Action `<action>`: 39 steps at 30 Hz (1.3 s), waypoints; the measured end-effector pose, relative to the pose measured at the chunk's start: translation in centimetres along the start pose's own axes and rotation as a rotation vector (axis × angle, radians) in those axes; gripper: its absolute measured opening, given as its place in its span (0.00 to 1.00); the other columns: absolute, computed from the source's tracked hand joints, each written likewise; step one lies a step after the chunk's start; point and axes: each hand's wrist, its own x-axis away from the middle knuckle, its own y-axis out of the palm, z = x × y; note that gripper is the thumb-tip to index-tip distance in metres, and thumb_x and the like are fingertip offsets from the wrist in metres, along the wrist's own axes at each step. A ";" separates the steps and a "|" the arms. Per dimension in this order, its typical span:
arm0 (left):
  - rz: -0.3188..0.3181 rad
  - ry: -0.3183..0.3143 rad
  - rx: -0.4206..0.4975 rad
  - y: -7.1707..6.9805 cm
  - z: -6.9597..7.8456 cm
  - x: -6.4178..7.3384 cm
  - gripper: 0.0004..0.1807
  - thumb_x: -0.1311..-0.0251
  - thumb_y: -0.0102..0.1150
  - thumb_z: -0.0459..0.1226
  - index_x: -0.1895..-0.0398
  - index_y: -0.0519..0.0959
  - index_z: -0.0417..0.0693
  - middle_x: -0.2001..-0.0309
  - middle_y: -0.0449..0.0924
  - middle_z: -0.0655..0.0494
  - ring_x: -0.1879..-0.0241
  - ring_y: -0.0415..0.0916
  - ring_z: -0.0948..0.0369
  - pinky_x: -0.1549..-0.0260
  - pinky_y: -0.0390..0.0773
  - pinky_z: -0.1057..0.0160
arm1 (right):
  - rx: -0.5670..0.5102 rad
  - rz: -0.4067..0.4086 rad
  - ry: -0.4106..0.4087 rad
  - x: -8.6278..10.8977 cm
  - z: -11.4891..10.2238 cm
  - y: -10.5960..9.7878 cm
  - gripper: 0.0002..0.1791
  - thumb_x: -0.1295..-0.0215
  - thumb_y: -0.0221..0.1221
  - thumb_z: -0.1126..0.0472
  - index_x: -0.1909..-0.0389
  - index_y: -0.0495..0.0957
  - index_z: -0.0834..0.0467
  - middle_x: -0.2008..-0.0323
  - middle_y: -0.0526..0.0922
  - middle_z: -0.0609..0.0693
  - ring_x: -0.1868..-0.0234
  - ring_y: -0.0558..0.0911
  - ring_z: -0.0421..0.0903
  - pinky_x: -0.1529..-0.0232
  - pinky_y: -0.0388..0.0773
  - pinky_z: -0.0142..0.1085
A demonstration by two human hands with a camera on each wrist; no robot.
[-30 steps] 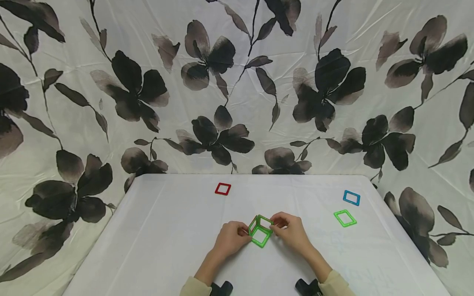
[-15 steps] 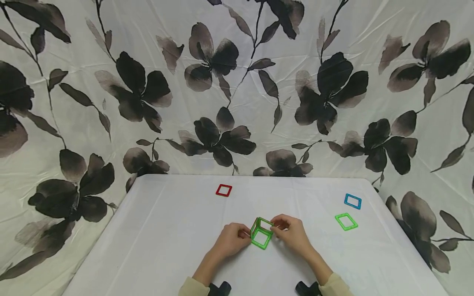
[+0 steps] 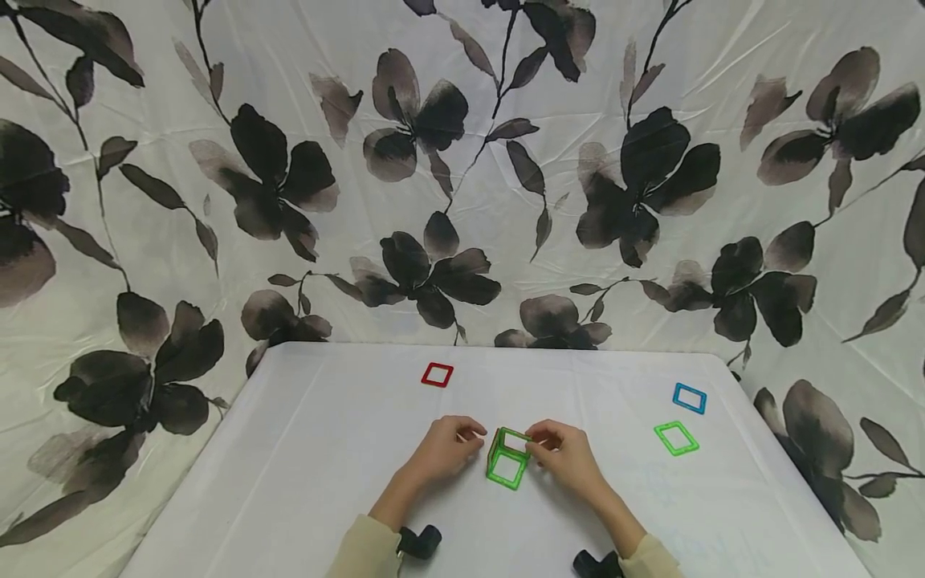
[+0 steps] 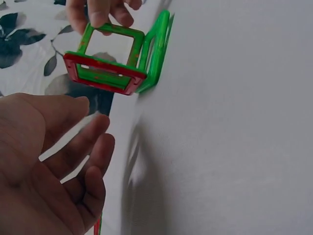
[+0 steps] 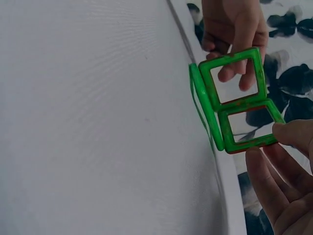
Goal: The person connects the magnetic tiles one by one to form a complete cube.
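Observation:
Several hollow square magnetic tiles (image 3: 502, 482) are joined at their edges near the table's front middle. One green tile (image 4: 159, 49) lies against the table, and two others stand up from it, meeting at a corner. A red face (image 4: 105, 68) shows on the standing tile towards my left hand. Thumb and fingers of my right hand (image 3: 567, 457) pinch the right-hand standing tile (image 5: 249, 144) by its outer edge. My left hand (image 3: 444, 449) hovers just left of the joined tiles, apart from them, its fingers loosely bent and holding nothing.
On the white table (image 3: 325, 441), a red square tile (image 3: 425, 372) lies near the back edge. A blue tile (image 3: 692, 388) and a single green tile (image 3: 686, 451) lie at the right. Behind the table hangs a floral cloth (image 3: 535, 273).
My left hand has let go of the joined tiles and drawn back to the left and slightly away. The tiles have turned a little, while my right hand keeps its pinch.

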 end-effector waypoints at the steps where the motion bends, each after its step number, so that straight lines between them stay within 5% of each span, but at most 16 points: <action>1: -0.012 -0.004 0.004 -0.1 0.0 -0.2 0.08 0.38 0.62 0.35 0.57 0.84 0.45 0.70 0.79 0.63 0.70 0.74 0.62 0.73 0.76 0.64 | -0.003 -0.005 0.003 -0.2 0.6 0.1 0.08 0.43 0.64 0.76 0.63 0.82 0.66 0.69 0.84 0.59 0.73 0.83 0.57 0.77 0.79 0.34; 5: -0.048 -0.003 0.018 -0.3 -0.2 -0.9 0.10 0.38 0.62 0.36 0.54 0.84 0.46 0.67 0.79 0.63 0.70 0.75 0.61 0.73 0.77 0.64 | 0.021 -0.025 0.017 -0.9 2.4 0.2 0.07 0.41 0.65 0.72 0.62 0.83 0.60 0.67 0.85 0.53 0.72 0.83 0.51 0.76 0.79 0.33; 15: -0.059 0.015 0.105 0.2 -0.7 -1.3 0.13 0.28 0.50 0.40 0.51 0.84 0.49 0.66 0.81 0.56 0.66 0.75 0.60 0.67 0.76 0.64 | 0.059 -0.053 0.008 -2.1 2.7 0.0 0.06 0.40 0.64 0.70 0.64 0.84 0.58 0.67 0.85 0.50 0.72 0.83 0.45 0.74 0.79 0.34; 31: -0.071 0.015 0.159 0.0 -0.8 -0.7 0.15 0.30 0.53 0.44 0.51 0.83 0.48 0.63 0.82 0.57 0.65 0.77 0.54 0.68 0.73 0.65 | 0.073 -0.081 0.020 -3.3 2.8 0.9 0.05 0.38 0.64 0.68 0.63 0.84 0.56 0.67 0.85 0.48 0.73 0.81 0.41 0.74 0.78 0.33; 39: -0.086 0.041 0.177 0.4 -1.1 -0.7 0.13 0.31 0.55 0.41 0.50 0.83 0.47 0.63 0.82 0.58 0.66 0.77 0.56 0.70 0.74 0.65 | 0.114 -0.061 -0.021 -3.7 2.7 1.0 0.06 0.40 0.65 0.69 0.62 0.84 0.64 0.69 0.85 0.47 0.74 0.80 0.41 0.74 0.75 0.32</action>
